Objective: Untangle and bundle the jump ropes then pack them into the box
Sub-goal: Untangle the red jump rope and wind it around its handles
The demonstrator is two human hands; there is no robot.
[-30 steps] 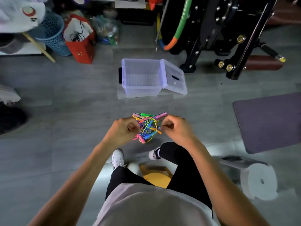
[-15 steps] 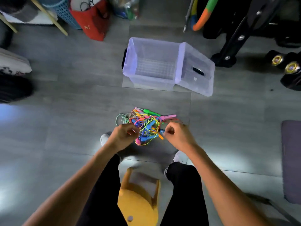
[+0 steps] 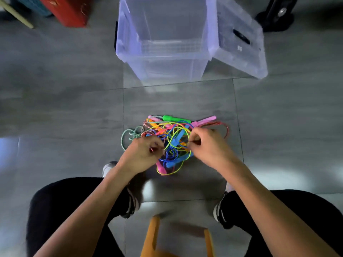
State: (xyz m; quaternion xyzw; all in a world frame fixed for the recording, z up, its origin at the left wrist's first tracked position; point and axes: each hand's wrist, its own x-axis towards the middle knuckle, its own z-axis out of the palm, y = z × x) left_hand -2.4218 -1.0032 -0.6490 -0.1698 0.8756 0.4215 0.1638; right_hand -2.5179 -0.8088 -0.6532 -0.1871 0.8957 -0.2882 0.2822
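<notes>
The tangled jump ropes (image 3: pixel 172 143) lie in a bright heap on the grey tiled floor (image 3: pixel 74 112), between the person's feet. Yellow, blue, pink and orange cords are knotted together, with a green handle (image 3: pixel 169 118) and a pink handle (image 3: pixel 206 121) at the far edge and a pale green braided cord (image 3: pixel 128 135) looping out to the left. The left hand (image 3: pixel 143 154) has its fingers curled into the left side of the heap, pinching cords; the right hand (image 3: pixel 206 145) pinches a yellow cord on the right side.

Beyond the heap stands the clear plastic box (image 3: pixel 163 62), nothing visible inside, its lid (image 3: pixel 239 39) hanging open to the right. A red bag (image 3: pixel 66 10) sits far left, and an orange stool (image 3: pixel 156 238) is under the person.
</notes>
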